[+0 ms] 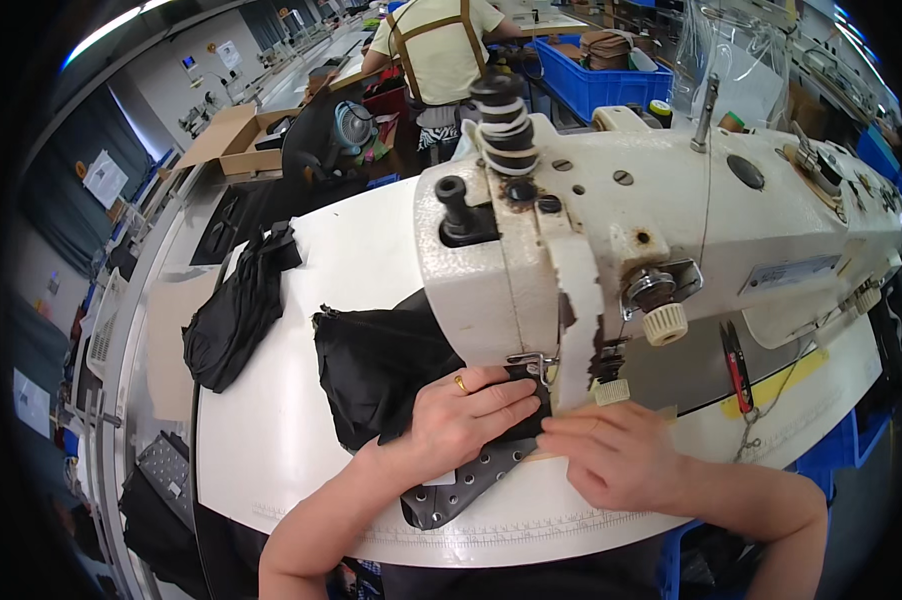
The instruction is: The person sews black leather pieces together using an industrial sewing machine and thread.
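Left hand [471,415], fingers unclenched, rests on black fabric [371,365] spreading left. Right hand [616,455], farther from it, bunches fingers beside a studded grey piece [471,485] slanting near-left to far-right; grip unclear. Beyond, a white sewing machine [471,270] overhangs the worktop [301,440].

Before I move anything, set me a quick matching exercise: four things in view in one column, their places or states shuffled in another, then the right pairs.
Things
1. Bare left hand
2. Slim red-and-black snips
3. Brown cardboard box
4. Crumpled, elongated black fabric bundle

Places or states
A. Open, in the upper-left background
B. Near the left edge of the white tabletop, apart from both hands
C. Wearing a gold-coloured ring, beside the white metal sewing machine
D. Lying to the right of the right hand

Right pairs: 1-C, 2-D, 3-A, 4-B
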Tool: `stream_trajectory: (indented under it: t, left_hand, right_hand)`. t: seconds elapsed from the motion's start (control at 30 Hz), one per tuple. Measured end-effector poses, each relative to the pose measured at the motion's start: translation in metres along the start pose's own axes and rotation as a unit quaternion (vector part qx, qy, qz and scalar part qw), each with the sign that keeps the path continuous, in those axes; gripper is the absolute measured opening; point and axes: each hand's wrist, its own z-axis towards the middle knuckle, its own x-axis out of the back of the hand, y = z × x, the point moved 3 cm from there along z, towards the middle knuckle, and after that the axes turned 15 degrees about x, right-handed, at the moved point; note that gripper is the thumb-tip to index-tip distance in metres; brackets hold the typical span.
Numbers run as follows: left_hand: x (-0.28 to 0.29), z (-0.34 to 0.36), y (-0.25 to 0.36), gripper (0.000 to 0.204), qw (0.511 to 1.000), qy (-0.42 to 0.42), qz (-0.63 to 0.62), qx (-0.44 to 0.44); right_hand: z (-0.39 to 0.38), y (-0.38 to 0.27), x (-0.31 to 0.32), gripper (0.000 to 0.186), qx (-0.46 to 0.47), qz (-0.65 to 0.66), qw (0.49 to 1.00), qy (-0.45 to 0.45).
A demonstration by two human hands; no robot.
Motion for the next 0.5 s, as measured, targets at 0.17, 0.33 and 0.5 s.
stream_trajectory:
  t: [0.17,0.33,0.5]
  left_hand:
    - [0.018,0.009,0.013,0.032,0.996,0.012,-0.066,0.06]
    - [0.007,-0.002,0.011,0.03,0.992,0.077,-0.063,0.079]
    - [0.004,-0.001,0.008,0.029,0.991,0.096,-0.051,0.079]
  right_hand:
    - [0.008,0.012,0.007,0.046,-0.08,-0.134,0.987,-0.031]
    - [0.014,0.008,0.007,0.045,-0.092,-0.109,0.988,-0.053]
    - [0.016,0.011,0.007,0.044,-0.096,-0.101,0.988,-0.06]
